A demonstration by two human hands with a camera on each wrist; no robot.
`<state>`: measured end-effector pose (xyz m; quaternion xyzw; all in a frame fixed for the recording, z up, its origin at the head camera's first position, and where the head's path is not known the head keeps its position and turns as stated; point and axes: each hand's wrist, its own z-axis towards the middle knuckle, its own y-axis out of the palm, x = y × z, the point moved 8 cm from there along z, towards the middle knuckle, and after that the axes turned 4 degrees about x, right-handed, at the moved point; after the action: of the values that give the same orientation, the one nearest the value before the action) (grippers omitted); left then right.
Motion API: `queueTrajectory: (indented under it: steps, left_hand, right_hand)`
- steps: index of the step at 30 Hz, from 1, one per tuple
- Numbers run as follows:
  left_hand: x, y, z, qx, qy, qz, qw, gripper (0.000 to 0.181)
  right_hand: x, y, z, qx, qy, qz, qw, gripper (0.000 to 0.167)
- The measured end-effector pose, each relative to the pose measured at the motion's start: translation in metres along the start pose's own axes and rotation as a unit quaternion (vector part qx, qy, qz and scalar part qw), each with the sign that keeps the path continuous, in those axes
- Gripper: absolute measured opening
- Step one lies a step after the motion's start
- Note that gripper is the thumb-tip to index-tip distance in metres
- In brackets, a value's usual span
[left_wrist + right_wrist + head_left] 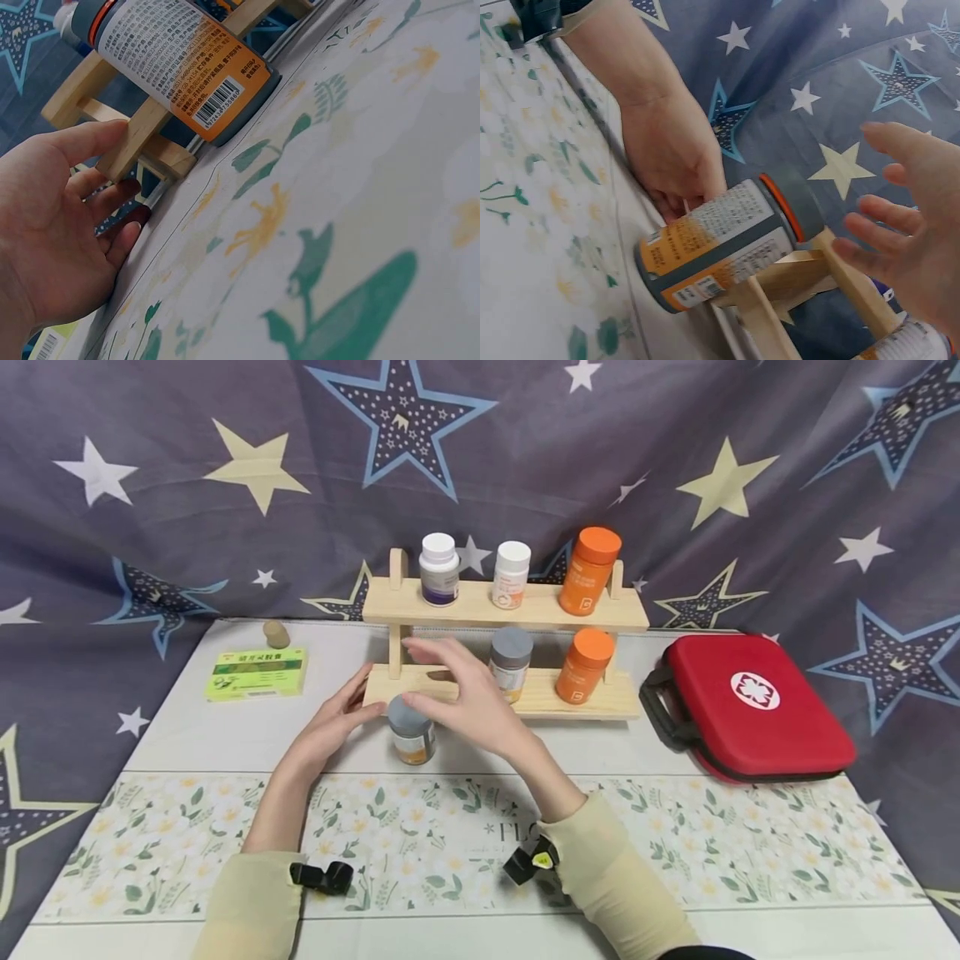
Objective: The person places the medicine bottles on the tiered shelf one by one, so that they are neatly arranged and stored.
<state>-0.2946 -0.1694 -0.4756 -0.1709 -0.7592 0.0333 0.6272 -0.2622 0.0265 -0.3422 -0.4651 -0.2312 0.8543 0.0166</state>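
Observation:
A grey-lidded pill bottle (414, 742) with a white and orange label stands upright on the table, in front of the left end of a two-tier wooden rack (480, 610). My left hand (322, 735) grips the left end of the rack's lower board; the left wrist view shows the thumb on the wooden board (139, 139) and the fingers beyond it. Above and beside that bottle is my right hand (476, 702), its fingers spread and holding nothing. In the right wrist view a gap separates the fingers from the bottle (720, 244).
On the lower tier stand another grey-lidded bottle (510, 664) and an orange bottle (583, 668). The upper tier holds two white-capped bottles and a tall orange bottle (590, 572). A green-yellow box (257, 675) lies left; a red first-aid case (757, 706) lies right.

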Motion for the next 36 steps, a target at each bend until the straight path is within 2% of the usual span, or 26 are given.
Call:
queueTrajectory:
  steps: [3,6,12,16,20,24,36]
  left_hand:
    - [0.000,0.001,0.000,-0.005,0.001,-0.003,1.0000,0.090]
    - [0.000,0.002,0.000,-0.008,0.002,-0.005,1.0000,0.090]
    - [0.001,0.001,-0.001,-0.005,0.001,0.004,1.0000,0.089]
    - [0.002,0.000,-0.001,-0.003,0.004,0.005,1.0000,0.088]
    - [0.001,0.000,-0.002,-0.004,0.009,0.001,1.0000,0.087]
    - [0.001,0.001,-0.002,-0.006,0.012,0.000,0.9999,0.087]
    - [0.001,0.001,-0.002,-0.006,0.009,-0.002,0.9999,0.088]
  right_hand:
    - [0.004,0.013,-0.003,-0.058,0.008,-0.030,0.9978,0.070]
    - [0.007,0.021,-0.006,-0.099,0.011,-0.059,0.9933,0.078]
    - [0.013,0.029,-0.009,-0.144,0.012,-0.130,0.9809,0.084]
    - [0.020,0.035,-0.010,-0.172,0.033,-0.151,0.9730,0.084]
    - [0.025,0.038,-0.011,-0.185,0.055,-0.170,0.9665,0.080]
    - [0.027,0.039,-0.012,-0.187,0.067,-0.173,0.9646,0.076]
    - [0.026,0.038,-0.011,-0.171,0.057,-0.160,0.9704,0.069]
